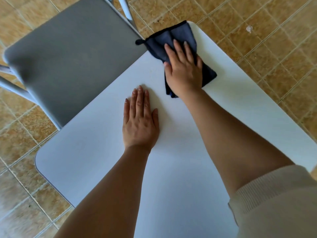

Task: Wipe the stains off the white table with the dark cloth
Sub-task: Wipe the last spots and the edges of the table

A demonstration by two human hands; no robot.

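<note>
The white table (89,152) fills the middle of the head view, with rounded corners. A dark blue cloth (171,38) lies crumpled at its far corner, its hanging loop poking over the left edge. My right hand (183,69) presses flat on the cloth, fingers spread over it. My left hand (140,119) rests palm down on the bare tabletop, fingers together, a little nearer to me and left of the cloth. A very faint mark shows on the surface beyond my left fingertips; no clear stains show elsewhere.
A grey chair seat (68,57) with pale metal legs stands against the table's left edge. Tan floor tiles (265,40) surround the table. A small white scrap (249,28) lies on the floor at the far right.
</note>
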